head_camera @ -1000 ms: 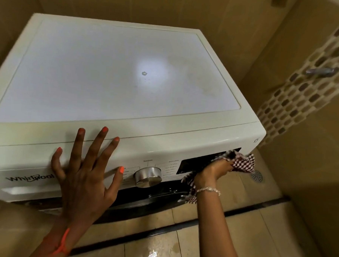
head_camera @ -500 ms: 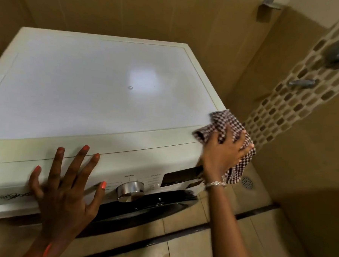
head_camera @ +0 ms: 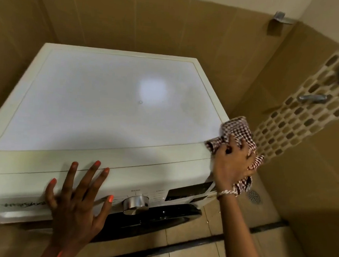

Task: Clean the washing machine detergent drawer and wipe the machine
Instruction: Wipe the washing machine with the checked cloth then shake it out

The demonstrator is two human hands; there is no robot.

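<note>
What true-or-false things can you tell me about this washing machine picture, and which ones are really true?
1. The right hand grips a red-and-white checked cloth at the front right corner of the white washing machine. True.
2. The left hand holds a sponge. False: it lies flat on the machine's front panel, fingers spread, holding nothing.
3. The round silver knob sits on the front panel, to the right of the left hand. True.
4. The round metal floor drain is to the left of the machine. False: it is in the tiled floor to the right, just below the cloth.
</note>
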